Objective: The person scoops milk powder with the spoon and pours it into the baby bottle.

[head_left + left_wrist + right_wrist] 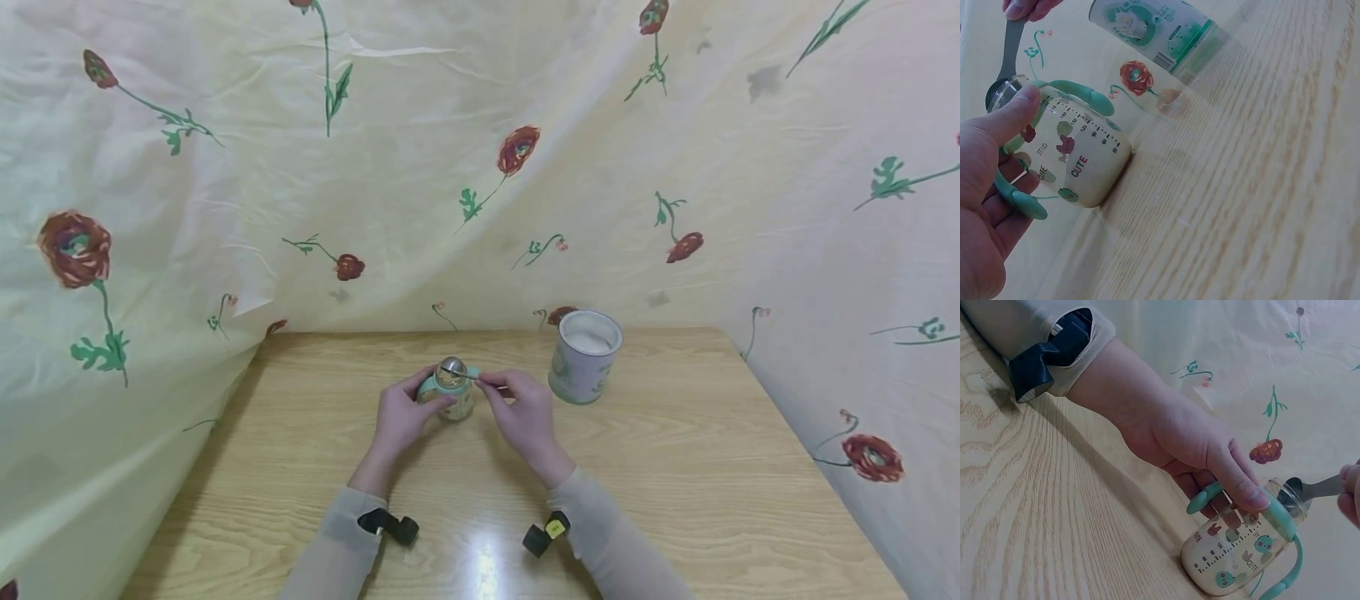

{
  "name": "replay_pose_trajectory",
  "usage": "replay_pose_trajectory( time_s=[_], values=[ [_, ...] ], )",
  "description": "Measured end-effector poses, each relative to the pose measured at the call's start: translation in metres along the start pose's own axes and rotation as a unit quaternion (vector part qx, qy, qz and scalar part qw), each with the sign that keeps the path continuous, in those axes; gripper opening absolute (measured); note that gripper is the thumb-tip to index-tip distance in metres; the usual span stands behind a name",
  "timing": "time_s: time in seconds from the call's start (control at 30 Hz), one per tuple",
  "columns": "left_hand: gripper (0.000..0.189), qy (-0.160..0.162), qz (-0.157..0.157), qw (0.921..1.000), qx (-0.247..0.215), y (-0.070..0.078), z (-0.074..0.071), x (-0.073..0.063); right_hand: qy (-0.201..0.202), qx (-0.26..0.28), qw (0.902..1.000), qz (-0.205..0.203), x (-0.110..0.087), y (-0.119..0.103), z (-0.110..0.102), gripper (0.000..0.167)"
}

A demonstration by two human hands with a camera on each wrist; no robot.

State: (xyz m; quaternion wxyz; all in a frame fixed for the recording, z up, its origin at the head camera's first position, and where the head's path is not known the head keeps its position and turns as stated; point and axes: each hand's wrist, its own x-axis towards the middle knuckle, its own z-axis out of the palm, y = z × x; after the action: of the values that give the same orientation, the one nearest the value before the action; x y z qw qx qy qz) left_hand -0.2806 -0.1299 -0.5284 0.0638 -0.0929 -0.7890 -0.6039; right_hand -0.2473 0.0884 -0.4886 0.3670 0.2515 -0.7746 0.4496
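A clear baby bottle (1088, 150) with mint-green handles (1082, 97), printed figures and a measuring scale stands upright on the table. Pale matter lies in its bottom. My left hand (401, 417) grips the bottle near its neck, thumb on the near side and fingers around behind by one handle. From the right, my right hand (525, 417) pinches the handle of a metal spoon (461, 374). The spoon's bowl (1294, 487) is tipped at the bottle's open mouth; whether anything lies in it I cannot tell.
A tall white and green can (577, 375), open at the top with white matter inside, stands behind and right of the hands. The wooden table (675, 467) ends at a flowered cloth (420, 167) behind it and at the sides. Black wrist cameras sit on both sleeves (341, 533).
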Motion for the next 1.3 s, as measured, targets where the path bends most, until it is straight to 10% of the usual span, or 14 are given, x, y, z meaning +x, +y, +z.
replay_pose_trajectory(
  time_s=[0.6,1.3],
  values=[
    [0.064,-0.001,-0.009,0.9999,0.004,0.002,0.001,0.0,0.015,0.034,0.9969,0.068,0.0,0.0,0.001,0.011],
    [0.074,0.012,0.005,0.9999,0.002,0.018,-0.004,-0.003,0.079,0.162,0.9589,0.219,0.022,-0.037,-0.016,0.006]
  ],
)
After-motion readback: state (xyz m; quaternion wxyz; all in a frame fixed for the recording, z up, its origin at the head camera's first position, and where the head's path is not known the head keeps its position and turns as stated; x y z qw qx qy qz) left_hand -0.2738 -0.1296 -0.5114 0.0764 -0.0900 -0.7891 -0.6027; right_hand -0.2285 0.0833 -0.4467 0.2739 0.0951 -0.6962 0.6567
